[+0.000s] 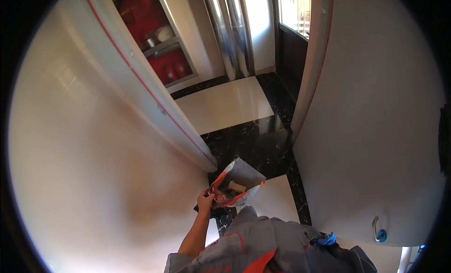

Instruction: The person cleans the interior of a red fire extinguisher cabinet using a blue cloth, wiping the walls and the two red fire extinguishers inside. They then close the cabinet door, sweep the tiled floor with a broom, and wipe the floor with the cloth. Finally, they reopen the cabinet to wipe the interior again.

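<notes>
My left hand (pixel 205 200) grips the rim of an open-topped bag (pixel 230 196) with orange-red and white printed sides. The bag's inside is grey. A flat beige piece (pixel 237 186) lies in it, among darker contents too unclear to name. Something black (pixel 217 213) shows just below the hand; its kind is unclear. My right hand is out of view. At the right side of my grey work clothing (pixel 271 234) there is a crumpled blue item (pixel 327 239), perhaps cloth or plastic.
An open grey door (pixel 366 132) with a metal handle (pixel 375 229) stands at right. A pale wall (pixel 88 149) and door frame (pixel 151 93) bound the left. Beyond the black marble threshold (pixel 246 142) are a red-lined hydrant cabinet (pixel 155 36), shiny metal-clad pipes (pixel 229 33) and a dark door (pixel 291 58).
</notes>
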A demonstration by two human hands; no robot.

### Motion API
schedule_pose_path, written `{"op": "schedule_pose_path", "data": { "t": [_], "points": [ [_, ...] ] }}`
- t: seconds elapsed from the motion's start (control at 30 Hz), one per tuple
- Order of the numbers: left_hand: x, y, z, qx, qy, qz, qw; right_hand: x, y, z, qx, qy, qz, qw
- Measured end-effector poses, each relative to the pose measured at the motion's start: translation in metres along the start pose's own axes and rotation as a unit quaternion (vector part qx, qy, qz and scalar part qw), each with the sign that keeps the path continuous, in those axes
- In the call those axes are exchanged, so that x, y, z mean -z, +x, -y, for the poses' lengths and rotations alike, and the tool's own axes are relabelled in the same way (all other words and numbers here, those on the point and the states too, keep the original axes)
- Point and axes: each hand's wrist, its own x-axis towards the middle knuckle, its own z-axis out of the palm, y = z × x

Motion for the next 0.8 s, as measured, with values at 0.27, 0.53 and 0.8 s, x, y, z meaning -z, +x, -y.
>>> {"op": "schedule_pose_path", "data": {
  "t": [0.27,0.53,0.8],
  "points": [
    [-0.081,0.211,-0.099,-0.013,-0.056,0.006,0.998,-0.013,0.058,0.088,-0.029,0.065,-0.082,0.994],
    [-0.129,0.401,-0.155,0.033,-0.053,-0.034,0.997,-0.060,0.213,0.240,-0.038,0.032,-0.097,0.994],
    [-0.131,0.537,-0.189,0.087,-0.040,-0.143,0.985,-0.149,0.348,0.475,0.085,-0.273,-0.047,0.957]
  ]
}}
